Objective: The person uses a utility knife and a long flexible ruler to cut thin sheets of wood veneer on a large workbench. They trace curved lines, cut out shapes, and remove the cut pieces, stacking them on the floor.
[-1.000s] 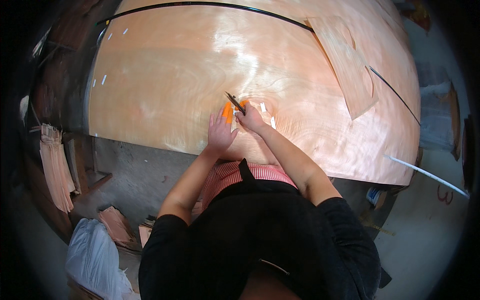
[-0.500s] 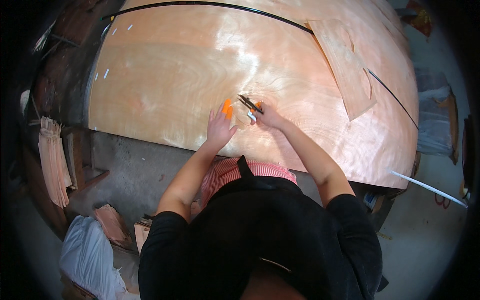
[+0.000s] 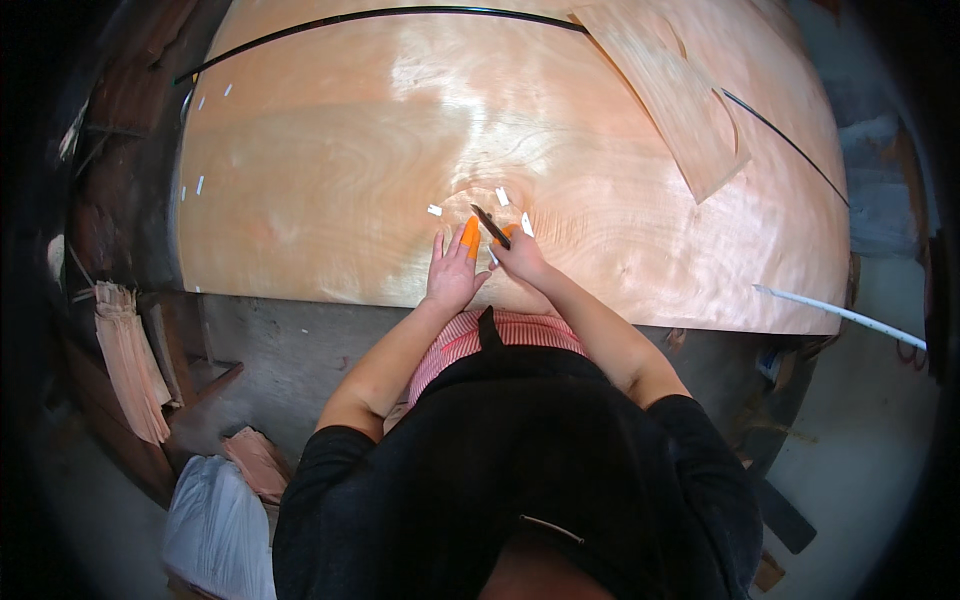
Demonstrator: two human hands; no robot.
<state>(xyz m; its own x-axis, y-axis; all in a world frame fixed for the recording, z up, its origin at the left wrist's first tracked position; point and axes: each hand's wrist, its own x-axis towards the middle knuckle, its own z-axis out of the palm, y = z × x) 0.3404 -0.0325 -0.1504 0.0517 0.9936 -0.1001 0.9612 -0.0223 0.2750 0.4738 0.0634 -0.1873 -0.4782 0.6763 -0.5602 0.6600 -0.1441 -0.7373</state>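
A large sheet of pale wood veneer covers the table in front of me. My left hand lies flat on it near the front edge, with orange covers on two fingertips. My right hand is closed around a thin dark knife whose tip points up and left onto the sheet, just right of my left fingers. Small white tape pieces sit on the veneer close around the blade.
A loose veneer strip lies at the back right. A black cord curves along the far edge. A white rod sticks out at the right. Veneer scraps hang at the left, and a white bag sits on the floor.
Both hands stayed close together on the veneer. The knife in my right hand shifted slightly and my left hand stayed flat beside it.
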